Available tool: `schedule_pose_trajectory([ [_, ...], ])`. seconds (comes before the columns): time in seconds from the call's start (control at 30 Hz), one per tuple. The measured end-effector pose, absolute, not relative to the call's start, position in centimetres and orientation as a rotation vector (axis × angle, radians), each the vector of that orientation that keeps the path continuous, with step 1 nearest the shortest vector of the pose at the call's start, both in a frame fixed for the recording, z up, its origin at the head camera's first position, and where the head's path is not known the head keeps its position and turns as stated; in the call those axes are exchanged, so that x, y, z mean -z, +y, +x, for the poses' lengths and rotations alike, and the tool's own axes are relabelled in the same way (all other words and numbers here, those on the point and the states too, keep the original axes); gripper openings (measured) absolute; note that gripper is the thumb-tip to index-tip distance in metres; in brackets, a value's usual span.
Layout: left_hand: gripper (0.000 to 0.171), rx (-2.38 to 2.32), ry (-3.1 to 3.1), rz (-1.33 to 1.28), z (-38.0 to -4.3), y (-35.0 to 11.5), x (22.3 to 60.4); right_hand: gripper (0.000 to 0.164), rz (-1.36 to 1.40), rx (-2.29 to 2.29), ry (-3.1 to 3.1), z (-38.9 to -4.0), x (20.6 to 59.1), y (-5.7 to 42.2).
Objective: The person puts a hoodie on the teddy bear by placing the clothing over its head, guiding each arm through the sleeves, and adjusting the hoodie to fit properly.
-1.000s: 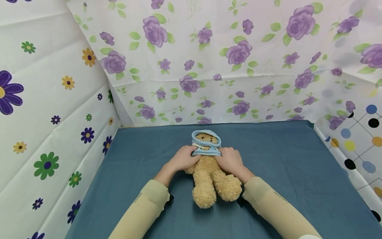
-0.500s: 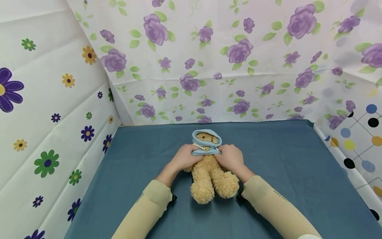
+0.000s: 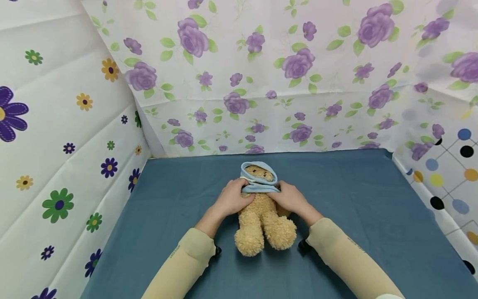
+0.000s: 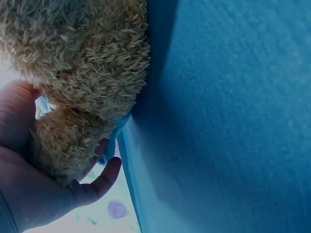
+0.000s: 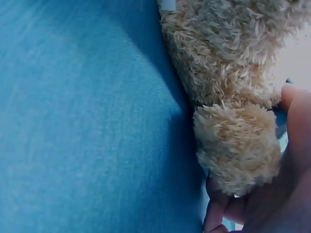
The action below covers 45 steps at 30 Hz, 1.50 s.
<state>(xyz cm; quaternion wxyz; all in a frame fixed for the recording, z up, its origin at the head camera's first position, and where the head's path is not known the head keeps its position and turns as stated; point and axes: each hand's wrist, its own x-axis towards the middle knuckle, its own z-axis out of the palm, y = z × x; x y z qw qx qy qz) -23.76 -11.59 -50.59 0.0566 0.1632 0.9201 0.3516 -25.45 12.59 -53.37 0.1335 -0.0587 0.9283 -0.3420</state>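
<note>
A tan, curly-furred teddy bear [image 3: 257,211] lies on its back, feet toward the person. Bunched round its neck and head is a small light blue doll shirt [image 3: 261,187], its ring-shaped collar framing the face. My left hand [image 3: 233,197] grips the shirt's hem on the left side, thumb on top. On the other side my right hand [image 3: 293,197] pinches the hem's right corner. In the left wrist view a furry arm [image 4: 68,141] lies between thumb and fingers; the right wrist view has the other arm [image 5: 238,145] beside the right hand. Some fingertips are hidden behind the bear.
A blue-grey cloth [image 3: 179,187] covers the table. Behind it hangs a white sheet with purple roses [image 3: 235,104]; flowered fabric [image 3: 59,205] stands at the left and dotted fabric [image 3: 448,182] at the right. Dark wrist devices [image 3: 304,247] sit under both forearms.
The shirt's hem has drawn slightly up and flattened, folding its printed picture out of sight. My right hand has shifted its hold at the corner, and the bear's legs have swung slightly left.
</note>
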Motion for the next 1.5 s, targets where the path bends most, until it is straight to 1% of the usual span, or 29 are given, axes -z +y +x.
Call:
schedule_pose_trajectory([
  [0.1, 0.025, -1.066, 2.787, 0.469, -23.9, -11.6, 50.8, 0.073, -0.188, 0.991, 2.708, -25.8, 53.3, 12.8],
  [0.17, 0.025, -1.077, 2.786, 0.464, -24.1, -11.8, 51.1, 0.063, -0.212, 0.988, 2.722, -26.0, 53.3, 12.8],
  [0.27, 0.02, -1.108, 2.788, 0.461, -24.2, -11.9, 51.4, 0.043, -0.258, 0.971, 2.739, -26.0, 53.2, 12.6],
  [0.33, 0.02, -1.142, 2.783, 0.46, -24.1, -12.0, 51.6, 0.038, -0.264, 0.964, 2.741, -25.8, 53.3, 12.4],
  [0.47, 0.032, -1.238, 2.776, 0.448, -23.9, -12.2, 52.0, 0.028, -0.235, 0.979, 2.761, -25.3, 53.6, 12.0],
  [0.5, 0.032, -1.268, 2.768, 0.442, -23.8, -12.2, 52.1, 0.025, -0.226, 0.993, 2.77, -25.1, 53.7, 12.0],
  [0.6, 0.025, -1.378, 2.709, 0.395, -23.5, -12.5, 52.4, 0.019, -0.233, 1.037, 2.807, -24.5, 53.9, 11.9],
  [0.63, 0.026, -1.416, 2.678, 0.37, -23.4, -12.7, 52.5, 0.019, -0.236, 1.059, 2.811, -24.3, 53.9, 12.0],
  [0.67, 0.03, -1.453, 2.644, 0.342, -23.3, -12.9, 52.6, 0.019, -0.245, 1.098, 2.802, -24.2, 53.9, 12.0],
  [0.73, 0.045, -1.538, 2.564, 0.281, -23.1, -13.5, 52.6, 0.021, -0.247, 1.187, 2.778, -24.0, 53.7, 12.4],
  [0.8, 0.056, -1.624, 2.484, 0.225, -23.0, -14.1, 52.6, 0.026, -0.258, 1.288, 2.719, -23.9, 53.3, 13.1],
  [0.87, 0.06, -1.7, 2.411, 0.186, -22.8, -14.7, 52.7, 0.028, -0.322, 1.345, 2.639, -23.8, 52.6, 14.0],
  [0.97, 0.056, -1.781, 2.339, 0.162, -22.5, -15.5, 53.2, 0.042, -0.485, 1.304, 2.531, -23.8, 51.9, 15.7],
  [1.03, 0.05, -1.815, 2.311, 0.165, -22.4, -15.9, 53.6, 0.054, -0.575, 1.258, 2.461, -23.5, 51.6, 16.8],
  [1.1, 0.047, -1.852, 2.27, 0.175, -22.4, -16.2, 54.0, 0.065, -0.612, 1.229, 2.413, -23.3, 51.7, 17.6],
  [1.17, 0.044, -1.888, 2.222, 0.186, -22.5, -16.4, 54.2, 0.07, -0.601, 1.229, 2.374, -23.1, 51.8, 18.0],
  [1.33, 0.035, -1.922, 2.194, 0.18, -22.5, -16.9, 54.2, 0.067, -0.587, 1.249, 2.348, -23.2, 51.9, 18.1],
  [1.5, 0.032, -1.944, 2.19, 0.158, -22.5, -17.1, 54.2, 0.06, -0.568, 1.271, 2.36, -23.5, 51.9, 17.9],
])
